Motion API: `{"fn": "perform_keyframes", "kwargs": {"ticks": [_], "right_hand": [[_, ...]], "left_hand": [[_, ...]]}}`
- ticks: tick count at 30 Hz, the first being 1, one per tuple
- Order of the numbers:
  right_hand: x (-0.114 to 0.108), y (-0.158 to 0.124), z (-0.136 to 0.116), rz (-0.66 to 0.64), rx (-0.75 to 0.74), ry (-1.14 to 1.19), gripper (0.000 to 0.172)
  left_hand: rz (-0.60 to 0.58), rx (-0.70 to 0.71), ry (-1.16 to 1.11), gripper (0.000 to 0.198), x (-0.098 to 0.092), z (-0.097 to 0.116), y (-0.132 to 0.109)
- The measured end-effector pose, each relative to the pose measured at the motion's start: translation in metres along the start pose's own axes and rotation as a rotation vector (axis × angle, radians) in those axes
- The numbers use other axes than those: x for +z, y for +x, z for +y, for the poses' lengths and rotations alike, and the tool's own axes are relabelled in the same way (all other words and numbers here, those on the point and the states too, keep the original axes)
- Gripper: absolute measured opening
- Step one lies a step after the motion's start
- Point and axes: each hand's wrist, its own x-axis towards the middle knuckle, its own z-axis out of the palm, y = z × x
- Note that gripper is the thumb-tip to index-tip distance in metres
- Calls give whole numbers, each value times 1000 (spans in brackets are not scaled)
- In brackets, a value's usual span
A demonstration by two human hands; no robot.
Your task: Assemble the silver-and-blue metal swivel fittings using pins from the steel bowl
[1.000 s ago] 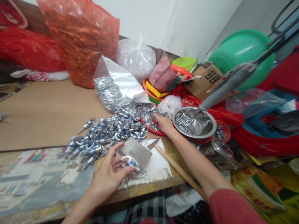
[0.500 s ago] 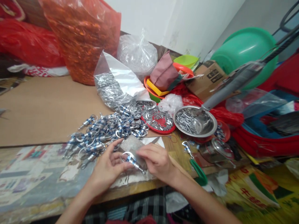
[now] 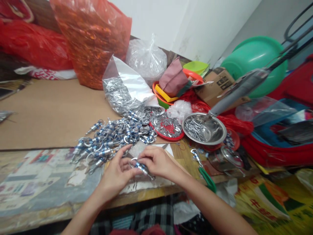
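A heap of fittings (image 3: 107, 140) is seen beyond the left hand (image 3: 116, 176), in whose grip a blue-banded metal fitting (image 3: 142, 167) is clamped above the counter (image 3: 146, 195), its ring (image 3: 133, 159) mostly covered, its long axis slanted toward the lower right; whether the right hand (image 3: 157, 161) is closed on it cannot be told.

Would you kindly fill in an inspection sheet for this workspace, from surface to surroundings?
Surface: wooden bench, partly covered by brown cardboard.
Job's things: one blue-banded metal piece in hand; heap of similar pieces; red plate and steel bowl holding small metal parts.
Clutter: orange bag, tied clear bag and carton crowd the back.
Hands: left hand holds the blue-banded metal piece; right hand is at it, grip unclear.
Cables: nothing clearly seen.
Surroundings: white wall behind; green basin at right rear.
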Motion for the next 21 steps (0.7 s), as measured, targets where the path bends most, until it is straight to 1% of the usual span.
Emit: {"fn": "perform_keyframes", "kwargs": {"ticks": [3, 5, 7, 9, 11, 13, 15, 17, 19, 20, 21], "right_hand": [[3, 3, -1, 40, 161, 189, 10], [3, 1, 1, 39, 196, 254, 9], [5, -3, 2, 52, 156, 198, 9], [10, -5, 3, 101, 89, 105, 9], [17, -6, 3, 160, 51, 69, 10], [22, -7, 5, 192, 38, 107, 11], [20, -11, 9, 241, 33, 199, 13], [12, -22, 19, 356, 52, 253, 16], [0, -38, 35, 464, 133, 149, 19], [-6, -48, 45, 477, 197, 43, 23], [-11, -58, 55, 428, 269, -78, 30]], "left_hand": [[-12, 3, 6, 79, 0, 0, 0], [-18, 5, 2, 78, 1, 0, 1], [-17, 6, -5, 78, 1, 0, 1], [-12, 2, -4, 79, 1, 1, 2], [-12, -4, 4, 79, 1, 2, 2], [-15, -9, 14, 78, 1, 2, 1], [-16, -8, 20, 79, 0, 2, 1], [-10, -8, 22, 80, 1, 2, 1], [0, -18, 18, 81, 1, 3, 0], [2, -26, 15, 81, 2, 3, 0], [5, -32, 10, 81, 3, 4, 0]]}}
